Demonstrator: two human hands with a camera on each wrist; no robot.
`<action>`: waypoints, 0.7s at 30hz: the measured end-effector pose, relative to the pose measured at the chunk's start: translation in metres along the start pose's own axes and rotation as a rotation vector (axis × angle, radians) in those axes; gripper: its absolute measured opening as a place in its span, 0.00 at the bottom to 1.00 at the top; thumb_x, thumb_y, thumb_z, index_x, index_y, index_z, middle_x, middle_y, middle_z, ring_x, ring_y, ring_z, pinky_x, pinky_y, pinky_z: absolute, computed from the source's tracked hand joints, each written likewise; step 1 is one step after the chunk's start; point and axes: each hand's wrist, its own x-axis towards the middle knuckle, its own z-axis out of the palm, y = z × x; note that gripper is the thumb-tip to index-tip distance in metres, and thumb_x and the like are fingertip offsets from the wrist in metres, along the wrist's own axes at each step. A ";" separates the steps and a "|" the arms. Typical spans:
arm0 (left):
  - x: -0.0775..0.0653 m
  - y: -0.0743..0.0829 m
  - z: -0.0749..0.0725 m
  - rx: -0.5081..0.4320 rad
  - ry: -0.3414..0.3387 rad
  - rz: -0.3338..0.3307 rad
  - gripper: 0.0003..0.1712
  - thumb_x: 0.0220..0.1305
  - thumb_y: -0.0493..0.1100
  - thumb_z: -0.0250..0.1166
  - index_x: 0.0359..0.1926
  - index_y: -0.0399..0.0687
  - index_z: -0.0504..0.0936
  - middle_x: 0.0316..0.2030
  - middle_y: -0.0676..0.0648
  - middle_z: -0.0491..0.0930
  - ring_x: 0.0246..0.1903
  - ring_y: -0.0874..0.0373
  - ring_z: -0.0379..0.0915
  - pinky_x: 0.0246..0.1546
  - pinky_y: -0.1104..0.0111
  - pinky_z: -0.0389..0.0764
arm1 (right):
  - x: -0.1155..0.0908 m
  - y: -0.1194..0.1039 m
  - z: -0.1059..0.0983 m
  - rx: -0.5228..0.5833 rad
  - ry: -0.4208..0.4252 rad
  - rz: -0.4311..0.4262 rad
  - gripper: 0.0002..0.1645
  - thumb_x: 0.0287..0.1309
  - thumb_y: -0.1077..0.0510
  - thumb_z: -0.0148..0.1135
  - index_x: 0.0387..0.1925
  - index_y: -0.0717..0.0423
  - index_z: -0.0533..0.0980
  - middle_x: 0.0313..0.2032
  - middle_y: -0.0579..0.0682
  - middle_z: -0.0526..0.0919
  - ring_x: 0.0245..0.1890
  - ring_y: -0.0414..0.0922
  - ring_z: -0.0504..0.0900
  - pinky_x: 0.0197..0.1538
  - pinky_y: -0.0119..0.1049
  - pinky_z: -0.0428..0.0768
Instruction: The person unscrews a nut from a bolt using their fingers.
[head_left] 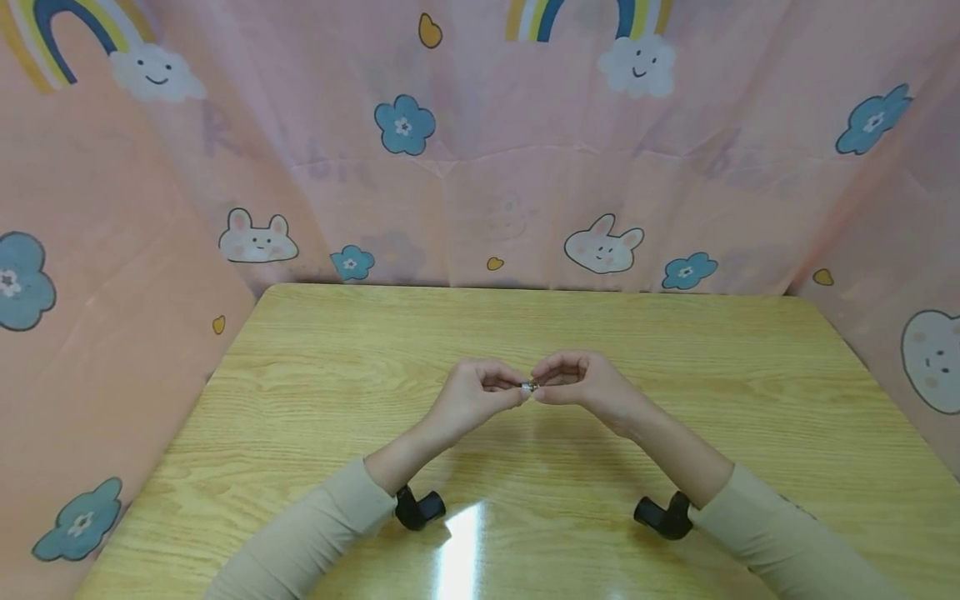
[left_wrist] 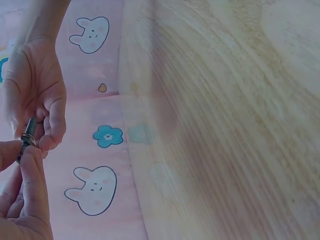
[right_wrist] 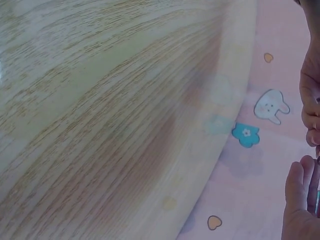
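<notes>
A small metal bolt (left_wrist: 31, 125) with ring-like pieces, a nut or washers (left_wrist: 27, 139), around its shaft is held up over the table between the two hands. My left hand (head_left: 474, 393) pinches one end between thumb and fingers. Its threaded end points toward the palm of my right hand (head_left: 592, 390), whose thumb and fingertips close in around the ring-like pieces. In the head view the bolt (head_left: 529, 386) shows as a small shiny piece, mostly covered by fingertips. The right wrist view catches only parts of both hands at its right edge.
The wood-grain table (head_left: 337, 333) reaches back to a pink printed curtain (head_left: 480, 192), which also hangs at both sides. A black wrist camera (head_left: 420, 507) sits at the left sleeve and another black camera (head_left: 663, 515) at the right one. Light reflects off the table front.
</notes>
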 end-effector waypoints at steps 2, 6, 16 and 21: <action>0.000 -0.001 0.001 -0.002 -0.001 -0.003 0.10 0.59 0.38 0.65 0.40 0.34 0.82 0.35 0.43 0.83 0.38 0.44 0.80 0.38 0.67 0.80 | 0.000 0.000 0.000 -0.003 0.001 0.003 0.20 0.54 0.64 0.65 0.46 0.71 0.72 0.38 0.49 0.81 0.38 0.43 0.81 0.46 0.36 0.79; 0.000 -0.002 0.001 0.007 0.007 -0.012 0.10 0.59 0.38 0.65 0.40 0.35 0.83 0.34 0.45 0.83 0.37 0.45 0.80 0.38 0.67 0.80 | 0.001 0.000 0.000 0.012 0.005 0.015 0.22 0.61 0.59 0.59 0.47 0.74 0.70 0.35 0.49 0.81 0.36 0.42 0.82 0.45 0.37 0.80; -0.001 0.001 0.001 0.024 0.004 -0.007 0.10 0.59 0.39 0.65 0.40 0.38 0.83 0.35 0.47 0.83 0.36 0.54 0.80 0.39 0.66 0.80 | -0.001 0.001 -0.001 0.027 -0.009 0.016 0.14 0.57 0.61 0.62 0.42 0.68 0.75 0.33 0.49 0.83 0.35 0.42 0.82 0.46 0.40 0.79; -0.002 0.000 -0.001 0.016 0.004 0.008 0.09 0.59 0.37 0.65 0.40 0.37 0.83 0.36 0.46 0.83 0.35 0.56 0.80 0.39 0.66 0.80 | -0.001 0.000 0.001 0.010 -0.003 0.000 0.22 0.52 0.65 0.65 0.47 0.74 0.71 0.38 0.49 0.80 0.39 0.43 0.80 0.46 0.35 0.78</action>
